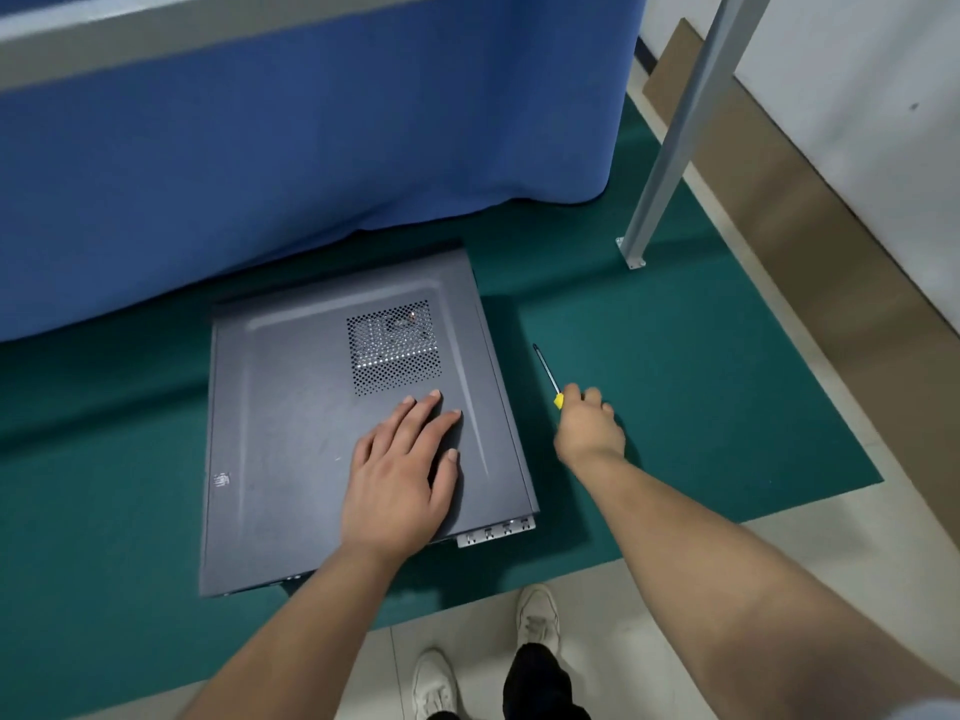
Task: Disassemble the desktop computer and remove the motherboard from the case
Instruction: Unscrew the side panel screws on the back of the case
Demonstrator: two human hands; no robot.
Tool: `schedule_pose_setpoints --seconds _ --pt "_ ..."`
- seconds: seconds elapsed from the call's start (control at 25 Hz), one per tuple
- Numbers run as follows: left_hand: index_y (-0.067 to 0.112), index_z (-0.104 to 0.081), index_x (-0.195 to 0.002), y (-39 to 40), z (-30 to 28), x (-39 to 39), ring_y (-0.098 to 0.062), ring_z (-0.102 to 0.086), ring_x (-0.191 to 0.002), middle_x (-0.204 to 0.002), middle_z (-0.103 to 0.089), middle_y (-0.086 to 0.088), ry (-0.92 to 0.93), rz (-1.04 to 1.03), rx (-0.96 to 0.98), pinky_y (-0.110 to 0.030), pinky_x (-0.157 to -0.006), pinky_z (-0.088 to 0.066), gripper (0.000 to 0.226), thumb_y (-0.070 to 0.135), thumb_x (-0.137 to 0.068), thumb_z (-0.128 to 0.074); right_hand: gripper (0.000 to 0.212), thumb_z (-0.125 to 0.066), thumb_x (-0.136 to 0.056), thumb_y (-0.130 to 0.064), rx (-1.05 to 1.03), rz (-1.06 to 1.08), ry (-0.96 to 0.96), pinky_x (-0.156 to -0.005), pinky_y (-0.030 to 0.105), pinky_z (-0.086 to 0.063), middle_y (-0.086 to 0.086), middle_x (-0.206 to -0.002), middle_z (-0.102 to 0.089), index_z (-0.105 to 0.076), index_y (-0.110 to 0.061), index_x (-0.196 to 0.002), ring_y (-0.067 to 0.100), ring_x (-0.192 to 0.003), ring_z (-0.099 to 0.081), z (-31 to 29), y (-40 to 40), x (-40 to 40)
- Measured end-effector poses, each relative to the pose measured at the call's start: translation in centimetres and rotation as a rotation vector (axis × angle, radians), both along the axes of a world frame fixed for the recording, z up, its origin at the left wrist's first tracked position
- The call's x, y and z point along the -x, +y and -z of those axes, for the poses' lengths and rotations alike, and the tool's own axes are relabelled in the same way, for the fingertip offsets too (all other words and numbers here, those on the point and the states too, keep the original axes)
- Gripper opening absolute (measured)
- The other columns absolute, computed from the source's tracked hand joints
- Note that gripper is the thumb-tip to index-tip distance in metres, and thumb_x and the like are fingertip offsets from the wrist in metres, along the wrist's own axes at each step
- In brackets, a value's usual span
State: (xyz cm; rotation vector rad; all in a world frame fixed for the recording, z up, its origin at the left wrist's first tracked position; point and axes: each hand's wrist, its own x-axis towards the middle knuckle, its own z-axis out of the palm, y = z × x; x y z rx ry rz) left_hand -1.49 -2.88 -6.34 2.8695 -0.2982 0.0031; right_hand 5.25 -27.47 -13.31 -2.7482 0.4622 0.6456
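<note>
**Q:** Current step?

**A:** Opening stage. The computer case (332, 439) lies flat on the green mat (675, 407), side panel on. My left hand (402, 475) presses it, fingers straight; my right hand (587, 423) grasps the screwdriver (548, 376).

**Q:** Next?

**A:** Probably locate the panel screws.

- You get even, soft indoor light; nothing glares.
- Your dark grey metal computer case (322, 433) casts a soft shadow rightward onto the green mat (701, 397).
- Wide-angle bending curves the edges; the upper left corner blurs.
</note>
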Motion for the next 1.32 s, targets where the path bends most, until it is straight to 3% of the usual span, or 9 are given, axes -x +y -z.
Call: schedule_pose_setpoints --seconds 0.12,0.28,0.36,0.52,0.64,0.76,0.92,1.08,1.32 --pt "0.040 -0.044 -0.147 0.2 -0.1 0.0 -0.011 -0.023 -0.153 -0.163 -0.032 0.017 -0.012 0.000 0.007 -0.036 -0.116 -0.023 0.046 0.047 -0.103 -0.035 0.048 -0.059 -0.089 -0.005 -0.029 0.037 0.002 -0.076 0.039 -0.044 0.014 -0.128 -0.044 -0.040 -0.015 -0.132 0.034 -0.115 -0.049 0.7 0.2 -0.2" --pt "0.040 -0.046 -0.146 0.1 -0.5 -0.2 -0.011 -0.024 -0.152 -0.163 -0.033 0.017 0.015 -0.010 0.035 -0.038 -0.114 -0.026 0.046 0.047 -0.101 -0.036 0.037 -0.050 -0.101 -0.015 -0.248 0.124 -0.047 -0.084 0.038 -0.044 0.018 -0.127 -0.051 -0.044 -0.013 -0.137 0.039 -0.110 -0.055 -0.5 -0.4 1.0" --pt "0.040 -0.047 -0.145 0.0 -0.8 -0.1 -0.011 -0.024 -0.152 -0.162 -0.034 0.017 0.026 -0.008 0.041 -0.038 -0.113 -0.027 0.046 0.047 -0.101 -0.036 0.035 -0.046 -0.105 -0.019 -0.382 0.163 -0.141 -0.084 0.037 -0.045 0.015 -0.122 -0.057 -0.047 -0.015 -0.139 0.033 -0.103 -0.055 -2.7 -0.5 2.9" --pt "0.039 -0.047 -0.148 0.4 -1.8 0.2 -0.010 -0.017 -0.154 -0.164 -0.030 0.017 0.104 0.015 0.133 -0.040 -0.119 -0.020 0.046 0.045 -0.102 -0.045 0.023 -0.039 -0.108 -0.035 -0.536 0.203 -0.357 -0.063 0.029 -0.043 -0.007 -0.090 -0.064 -0.054 -0.026 -0.123 0.010 -0.070 -0.054 -8.4 0.2 8.7" --pt "0.032 -0.057 -0.141 0.1 -3.0 0.7 -0.011 -0.022 -0.154 -0.159 -0.041 0.011 0.240 -0.022 0.466 -0.035 -0.124 -0.014 0.038 0.033 -0.103 -0.055 0.017 -0.043 -0.108 -0.037 -0.796 0.326 -0.388 -0.056 0.026 -0.043 -0.011 -0.078 -0.058 -0.057 -0.029 -0.109 0.006 -0.061 -0.048 -11.3 2.4 13.3" --pt "0.028 -0.066 -0.126 -2.1 -5.6 3.0 -0.010 -0.055 -0.133 -0.137 -0.065 0.003 0.471 -0.159 1.064 -0.017 -0.107 -0.040 0.025 0.023 -0.105 -0.056 0.019 -0.050 -0.106 -0.037 -1.048 0.458 -0.300 -0.045 0.025 -0.036 -0.007 -0.069 -0.053 -0.061 -0.022 -0.103 0.010 -0.054 -0.044 -12.6 5.4 17.3" --pt "0.012 -0.064 -0.124 -3.8 -7.4 7.0 -0.023 -0.074 -0.103 -0.113 -0.077 -0.011 0.740 -0.342 1.714 -0.030 -0.081 -0.060 0.022 0.015 -0.108 -0.049 0.033 -0.052 -0.104 -0.045 -1.109 0.469 -0.252 -0.042 0.024 -0.036 -0.003 -0.057 -0.048 -0.061 -0.015 -0.093 0.012 -0.046 -0.041 -12.7 8.5 21.6" --pt "0.011 -0.063 -0.126 -2.6 -7.5 9.5 -0.026 -0.075 -0.100 -0.114 -0.076 -0.012 0.777 -0.400 1.844 -0.035 -0.078 -0.061 0.022 0.014 -0.106 -0.053 0.042 -0.052 -0.104 -0.047 -1.088 0.437 -0.221 -0.045 0.026 -0.040 0.002 -0.053 -0.045 -0.052 -0.012 -0.080 0.017 -0.044 -0.042 -12.2 9.5 24.0" --pt "0.017 -0.063 -0.125 -2.3 -7.1 11.2 -0.026 -0.074 -0.106 -0.115 -0.076 -0.009 0.777 -0.365 1.761 -0.048 -0.090 -0.060 0.023 0.013 -0.104 -0.056 0.040 -0.046 -0.106 -0.047 -0.923 0.243 -0.189 -0.067 0.030 -0.048 0.002 -0.070 -0.065 -0.058 -0.015 -0.086 0.012 -0.065 -0.061 -11.2 8.6 25.4"
